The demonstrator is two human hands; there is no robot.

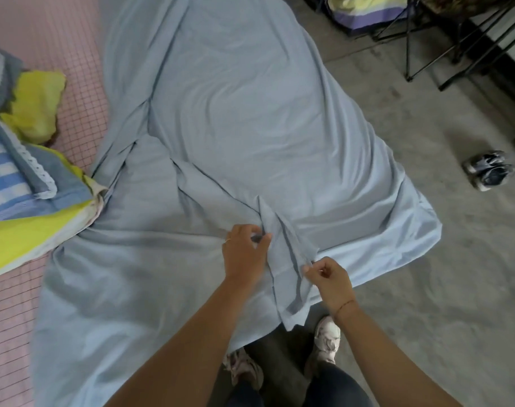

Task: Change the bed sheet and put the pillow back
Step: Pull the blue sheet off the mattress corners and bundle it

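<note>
A light blue bed sheet point(235, 118) lies spread and wrinkled over a mattress with a pink checked cover point(83, 92), one corner hanging over the floor side at the right. My left hand point(244, 254) pinches a raised fold of the sheet near the bed's near edge. My right hand point(328, 277) pinches the same bunched fold a little to the right. A bundle of blue-striped and yellow-green bedding point(24, 183) sits on the mattress at the left; whether it holds the pillow I cannot tell.
Grey concrete floor point(426, 289) runs along the right of the bed. A pair of dark shoes point(489, 170) stands on it. A black folding rack point(426, 39) and a striped bag stand at the top right. My feet in light shoes are below the sheet's edge.
</note>
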